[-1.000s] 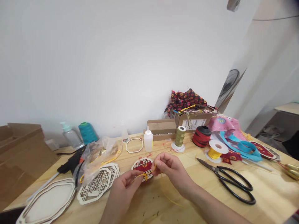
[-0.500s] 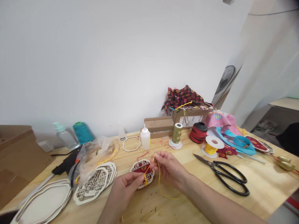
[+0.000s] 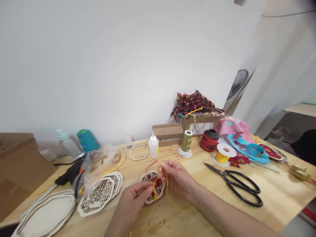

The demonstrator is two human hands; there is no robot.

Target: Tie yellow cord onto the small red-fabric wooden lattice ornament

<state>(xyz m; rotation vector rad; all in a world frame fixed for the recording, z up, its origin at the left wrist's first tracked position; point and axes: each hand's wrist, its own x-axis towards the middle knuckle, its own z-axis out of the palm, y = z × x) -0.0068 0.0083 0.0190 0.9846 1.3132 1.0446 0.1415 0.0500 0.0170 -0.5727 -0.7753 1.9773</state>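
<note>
Spools point(image 3: 187, 141) x4, scissors point(image 3: 237, 187) x1, hands point(image 3: 176, 177) x2.

Person, parts in view: two.
1. Left hand point(image 3: 134, 201): bare, with a short stretch of bare forearm showing up to the lower edge of the head view.
2. Right hand point(image 3: 178, 178): bare, with a longer stretch of bare forearm and the wrist in full view.

Clothing: both arms uncovered from fingertips to frame edge. Fingernails too small to judge.
</note>
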